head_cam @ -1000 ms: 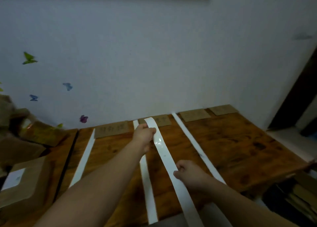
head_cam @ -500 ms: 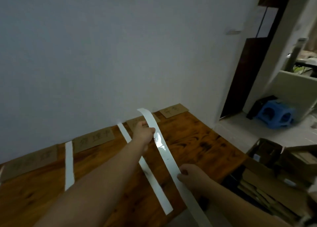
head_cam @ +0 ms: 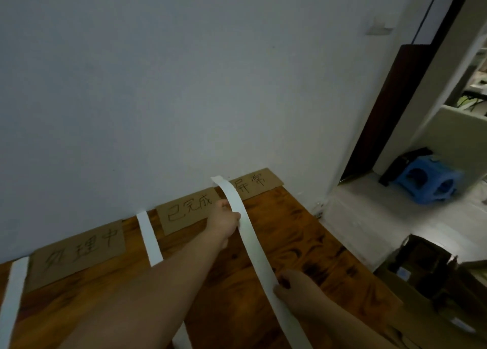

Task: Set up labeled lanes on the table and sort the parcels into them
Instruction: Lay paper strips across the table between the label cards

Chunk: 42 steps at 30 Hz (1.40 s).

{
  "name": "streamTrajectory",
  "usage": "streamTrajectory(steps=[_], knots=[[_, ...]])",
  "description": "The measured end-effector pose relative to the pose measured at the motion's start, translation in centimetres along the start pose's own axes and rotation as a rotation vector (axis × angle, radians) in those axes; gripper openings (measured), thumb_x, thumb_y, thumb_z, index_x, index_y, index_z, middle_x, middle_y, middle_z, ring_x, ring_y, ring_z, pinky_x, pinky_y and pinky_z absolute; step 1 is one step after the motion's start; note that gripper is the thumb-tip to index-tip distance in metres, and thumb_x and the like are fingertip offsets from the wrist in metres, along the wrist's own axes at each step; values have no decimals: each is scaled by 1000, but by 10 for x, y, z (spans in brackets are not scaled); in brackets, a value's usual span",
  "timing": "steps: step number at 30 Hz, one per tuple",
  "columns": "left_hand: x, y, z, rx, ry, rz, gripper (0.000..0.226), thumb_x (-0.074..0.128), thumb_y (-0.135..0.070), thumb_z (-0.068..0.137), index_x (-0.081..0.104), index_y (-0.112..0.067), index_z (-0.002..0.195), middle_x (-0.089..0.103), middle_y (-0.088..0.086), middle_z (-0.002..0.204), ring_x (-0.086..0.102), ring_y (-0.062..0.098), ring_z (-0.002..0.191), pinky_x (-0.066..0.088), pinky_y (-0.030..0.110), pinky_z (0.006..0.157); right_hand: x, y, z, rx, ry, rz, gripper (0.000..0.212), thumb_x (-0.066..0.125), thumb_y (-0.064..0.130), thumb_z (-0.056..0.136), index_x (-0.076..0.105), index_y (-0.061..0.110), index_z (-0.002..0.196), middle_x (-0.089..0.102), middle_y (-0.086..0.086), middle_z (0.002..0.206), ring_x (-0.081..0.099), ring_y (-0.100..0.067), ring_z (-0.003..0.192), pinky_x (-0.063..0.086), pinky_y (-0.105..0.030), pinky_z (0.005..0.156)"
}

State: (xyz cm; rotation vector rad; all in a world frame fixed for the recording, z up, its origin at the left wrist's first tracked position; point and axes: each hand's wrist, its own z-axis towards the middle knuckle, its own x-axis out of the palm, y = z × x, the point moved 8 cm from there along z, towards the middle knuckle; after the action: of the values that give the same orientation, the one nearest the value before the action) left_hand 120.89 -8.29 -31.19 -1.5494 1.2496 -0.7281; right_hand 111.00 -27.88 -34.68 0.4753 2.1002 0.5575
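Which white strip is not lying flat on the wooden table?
The rightmost long white strip: left hand and right hand hold it, far end curling up; the middle strip and leftmost strip lie flat.

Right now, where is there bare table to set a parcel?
Free: wood right of the held strip, below the 异常 label, out to the table edge; also between the left strip and middle strip, under the 处理中 label. Crowded: below the 已完成 label, where the left forearm crosses.
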Motion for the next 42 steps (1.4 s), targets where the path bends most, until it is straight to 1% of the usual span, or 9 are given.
streamTrajectory(steps=[4,7,11,14,16,21,28,34,42], knots=[[19,19,32,-61,-61,43,48,58,1,85,45,-13,129,55,10,122,55,24,103,53,33,78,-10,-18,36,-15,40,14,6,54,28,96,53,30,102,47,13,90,47,0,76,39,-12,67],[36,38,48,-71,-90,184,56,61,-5,85,38,-15,135,52,10,130,52,27,113,49,35,82,-16,-37,59,-48,73,47,24,54,26,96,52,28,120,52,12,105,52,-2,91,44,-16,78],[68,70,58,118,79,875,74,60,-40,87,19,-28,148,20,2,155,22,28,141,29,48,111,-17,-59,81,-188,122,-140,47,50,25,98,35,30,142,54,4,130,52,-10,111,42,-26,97],[92,111,56,132,323,1267,71,37,-63,89,15,-33,148,-2,-4,159,-6,28,145,7,56,114,-2,-72,82,-346,198,-464,51,45,26,98,28,33,145,37,-2,146,38,-20,129,35,-35,107],[97,126,56,104,333,1290,71,34,-64,90,12,-32,149,-6,-5,159,-11,27,145,1,57,113,8,-78,81,-434,229,-639,46,40,30,99,29,30,144,25,-1,151,24,-25,138,27,-42,112],[98,121,65,135,280,1332,70,39,-56,92,8,-31,150,-7,-3,159,-11,26,144,0,55,114,8,-78,89,-480,234,-695,47,34,31,101,26,29,147,12,6,158,6,-21,145,14,-45,116],[57,97,53,58,130,1210,75,41,-60,89,9,-30,150,-5,-2,159,-9,23,145,4,51,115,-19,-46,97,-568,126,-653,49,34,39,99,29,24,146,22,0,154,17,-22,140,23,-40,112],[-57,79,-23,-7,-46,1152,76,43,-60,89,11,-28,150,-1,4,159,-6,28,145,10,52,116,-10,61,74,-753,78,-723,48,41,39,98,35,21,142,33,-7,144,29,-28,134,33,-43,107],[-263,117,-189,-192,-284,1099,76,44,-59,89,14,-25,150,1,5,159,-3,28,145,12,47,117,124,190,-33,-937,210,-833,52,44,40,97,35,16,142,34,-12,145,29,-31,133,34,-42,106]])
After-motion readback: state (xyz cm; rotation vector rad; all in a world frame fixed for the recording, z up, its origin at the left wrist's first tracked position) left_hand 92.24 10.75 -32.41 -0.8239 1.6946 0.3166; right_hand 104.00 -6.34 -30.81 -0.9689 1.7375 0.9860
